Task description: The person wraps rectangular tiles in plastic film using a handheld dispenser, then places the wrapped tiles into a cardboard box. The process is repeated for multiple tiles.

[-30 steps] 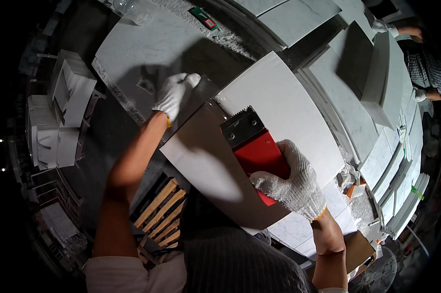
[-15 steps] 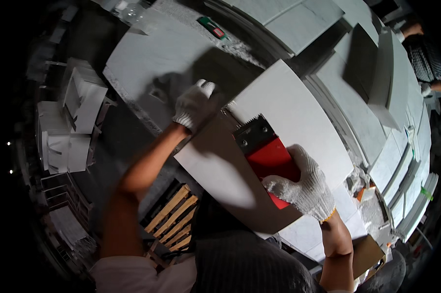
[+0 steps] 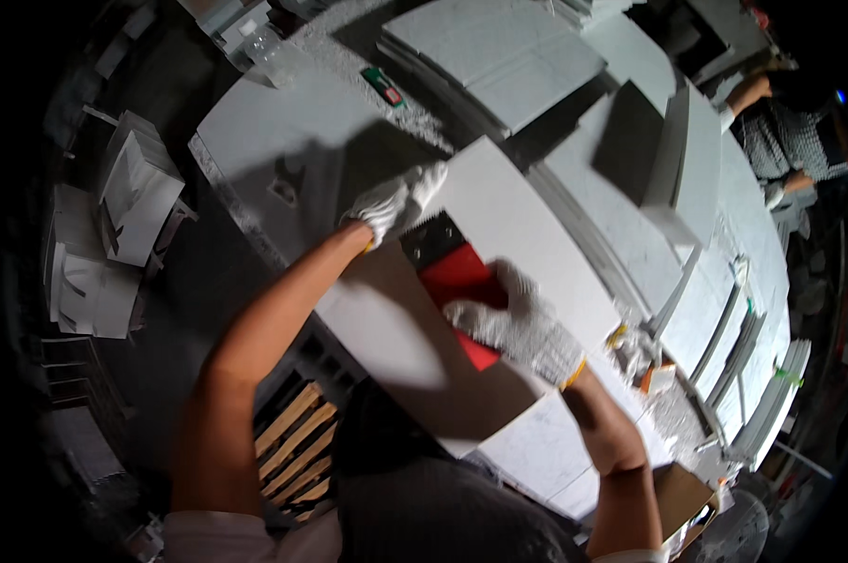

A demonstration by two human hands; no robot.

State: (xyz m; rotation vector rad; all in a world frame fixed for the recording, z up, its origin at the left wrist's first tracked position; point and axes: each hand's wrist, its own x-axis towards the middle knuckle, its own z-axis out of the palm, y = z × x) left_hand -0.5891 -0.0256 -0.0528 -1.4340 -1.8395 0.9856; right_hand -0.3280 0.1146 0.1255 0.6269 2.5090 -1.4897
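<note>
Right gloved hand (image 3: 518, 328) clamps around the red notched trowel (image 3: 457, 281), flat on the large white rectangular tile (image 3: 527, 235); left gloved hand (image 3: 396, 202) curls over that tile's far edge, above the grey worktable (image 3: 283, 131).

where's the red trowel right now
In the head view, the red trowel lies near centre on the big white tile, under the gloved right hand, with the gloved left hand at the tile's upper-left edge.

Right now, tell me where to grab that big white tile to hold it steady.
Grip the white tile at its far-left corner, coming from the left, as the left hand does. That corner overhangs freely, while the right hand and red notched trowel occupy the middle.
</note>
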